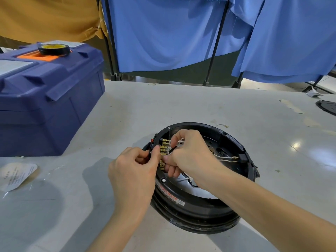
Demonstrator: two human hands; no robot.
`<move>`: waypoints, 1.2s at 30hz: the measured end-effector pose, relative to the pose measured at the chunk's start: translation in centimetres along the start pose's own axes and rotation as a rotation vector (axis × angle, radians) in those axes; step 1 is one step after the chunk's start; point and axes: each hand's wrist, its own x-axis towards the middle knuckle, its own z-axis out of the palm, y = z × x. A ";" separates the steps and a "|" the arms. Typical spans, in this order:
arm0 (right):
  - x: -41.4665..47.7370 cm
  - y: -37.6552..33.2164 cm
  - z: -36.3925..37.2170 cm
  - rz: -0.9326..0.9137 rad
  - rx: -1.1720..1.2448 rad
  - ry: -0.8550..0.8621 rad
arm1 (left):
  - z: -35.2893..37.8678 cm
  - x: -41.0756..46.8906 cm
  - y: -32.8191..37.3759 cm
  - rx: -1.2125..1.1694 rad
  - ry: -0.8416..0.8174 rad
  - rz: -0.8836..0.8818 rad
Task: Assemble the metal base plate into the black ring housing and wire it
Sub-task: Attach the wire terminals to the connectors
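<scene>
My right hand pinches a thin white wire just right of the brass terminal row; left hand grips the round black ring housing.

Holds the black switch block on the left rim of the black ring housing with the left hand, fingers curled about it, beside a row of brass terminals. Pinches thin white wires with the right hand just at those terminals, inside the ring. Set on a pale table, with a blue box far left and a tape roll on its lid.
</scene>
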 end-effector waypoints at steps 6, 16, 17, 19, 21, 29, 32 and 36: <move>0.4 0.3 0.2 0.005 -0.002 0.003 | 0.1 0.3 -0.1 0.032 -0.014 0.023; -0.8 -0.7 -3.0 -0.203 -0.401 -0.191 | -0.2 0.6 -0.1 0.035 -0.040 -0.044; -0.8 -0.6 -2.9 -0.242 -0.466 -0.151 | -0.2 0.7 0.0 0.050 -0.043 -0.048; -0.8 -0.4 -2.9 -0.327 -0.560 -0.021 | -0.4 1.0 0.2 0.080 -0.044 -0.051; -0.5 -0.3 -3.6 -0.366 -0.518 0.104 | -0.6 1.5 0.4 0.104 -0.027 -0.029; 6.4 3.0 -12.4 -0.296 -0.328 0.503 | 2.1 4.3 3.3 0.189 -0.342 0.364; 9.5 5.8 -14.9 -0.150 -0.374 0.470 | 4.1 5.3 4.2 0.274 -0.615 0.445; 12.3 9.0 -15.6 -0.052 -0.460 0.349 | 6.2 6.2 4.5 0.299 -0.798 0.439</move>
